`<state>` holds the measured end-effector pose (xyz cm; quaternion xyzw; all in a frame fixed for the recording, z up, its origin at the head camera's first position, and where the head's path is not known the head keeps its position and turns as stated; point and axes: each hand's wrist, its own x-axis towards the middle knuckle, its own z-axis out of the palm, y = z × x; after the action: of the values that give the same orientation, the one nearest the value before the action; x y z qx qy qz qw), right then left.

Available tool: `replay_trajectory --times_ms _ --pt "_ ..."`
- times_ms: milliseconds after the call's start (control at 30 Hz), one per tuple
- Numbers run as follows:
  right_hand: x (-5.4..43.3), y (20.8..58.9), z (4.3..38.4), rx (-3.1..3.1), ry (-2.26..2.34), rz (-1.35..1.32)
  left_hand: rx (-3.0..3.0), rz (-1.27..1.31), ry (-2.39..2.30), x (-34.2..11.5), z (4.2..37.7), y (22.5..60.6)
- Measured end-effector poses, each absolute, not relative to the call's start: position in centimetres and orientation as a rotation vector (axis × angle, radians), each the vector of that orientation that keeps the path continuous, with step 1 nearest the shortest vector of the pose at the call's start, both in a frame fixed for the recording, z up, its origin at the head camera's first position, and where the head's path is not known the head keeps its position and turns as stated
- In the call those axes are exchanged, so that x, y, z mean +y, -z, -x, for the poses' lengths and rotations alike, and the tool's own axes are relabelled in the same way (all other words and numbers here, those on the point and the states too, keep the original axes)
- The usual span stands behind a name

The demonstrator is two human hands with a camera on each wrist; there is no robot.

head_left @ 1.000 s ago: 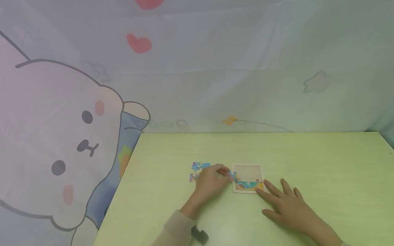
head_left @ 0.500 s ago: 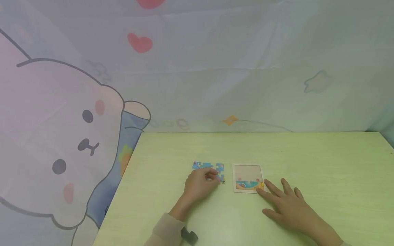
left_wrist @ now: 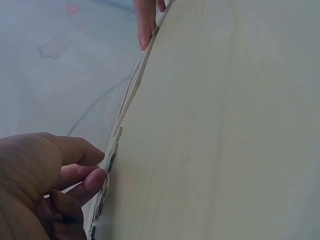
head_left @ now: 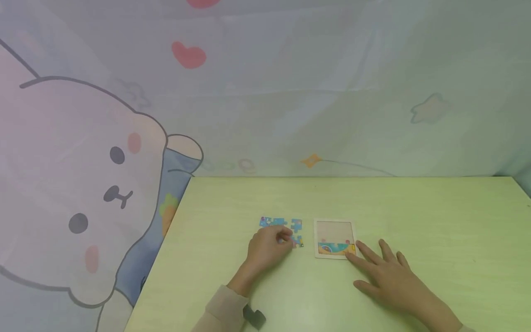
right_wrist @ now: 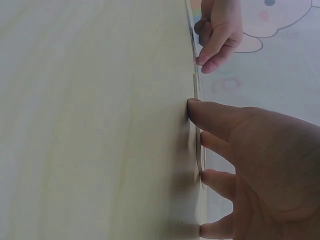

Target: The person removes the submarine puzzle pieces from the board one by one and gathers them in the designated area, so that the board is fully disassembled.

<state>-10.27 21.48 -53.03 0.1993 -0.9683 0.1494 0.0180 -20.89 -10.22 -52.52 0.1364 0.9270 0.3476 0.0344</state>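
My left hand (head_left: pixel 267 249) is bent over a group of jigsaw pieces, thumb and forefinger pinching one blue-and-pink jigsaw piece (head_left: pixel 298 241) with a yellow corner, low at the tabletop. In the left wrist view, the fingertips (left_wrist: pixel 100 172) meet right at the pieces' thin edges. To the right lies a square wooden puzzle tray (head_left: pixel 335 258); teal-and-orange pieces (head_left: pixel 336 248) fill its bottom strip, and bare wood shows above. My right hand (head_left: pixel 390 281) lies spread, its forefinger touching the tray's lower right corner.
Behind the left hand are further blue jigsaw pieces, one (head_left: pixel 296 224) at the group's right and one (head_left: pixel 280 222) beside it; others are partly hidden by the hand. A pale green table (head_left: pixel 415 203) runs back to a printed cloth (head_left: pixel 315 92).
My left hand has drawn back leftward from the tray with the jigsaw piece, down among the other pieces, and has stayed there over the last half second. The right hand keeps its place.
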Motion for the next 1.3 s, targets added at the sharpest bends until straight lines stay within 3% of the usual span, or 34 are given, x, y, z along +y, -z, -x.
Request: replay_trajectory --times_ms 600,1300 --pt "21.0 53.0 9.8 -3.025 -0.484 -0.596 2.798 -0.539 -1.122 -9.7 20.4 51.7" --pt "19.3 53.1 9.7 -3.021 -0.442 -0.576 2.752 -0.734 -0.876 -5.6 20.5 52.4"
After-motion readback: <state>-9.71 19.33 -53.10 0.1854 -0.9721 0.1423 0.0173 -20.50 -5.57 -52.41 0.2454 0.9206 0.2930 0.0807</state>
